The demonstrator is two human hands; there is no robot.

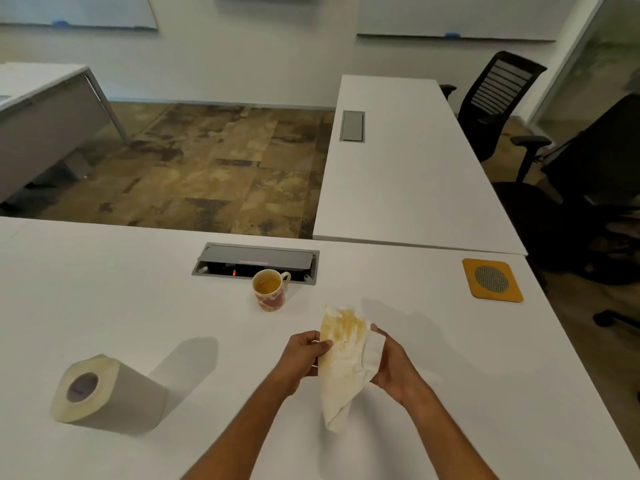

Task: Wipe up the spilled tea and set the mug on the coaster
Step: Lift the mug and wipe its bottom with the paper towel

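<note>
A white table (104,289) fills the foreground. A paper towel roll (104,393) lies on its side at the table's near left. An open grey cable box (256,263) is recessed along its far edge. Beyond its right end stand a second white table (398,174) and black office chairs (498,102)

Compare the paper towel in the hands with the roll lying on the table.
The paper towel is a loose crumpled sheet, while the roll is tightly wound. The towel carries a yellow-brown tea stain; the roll shows none. The towel is held off the table by the left hand and right hand; the roll lies on its side, untouched, at the left. Both look like the same pale paper.
</note>
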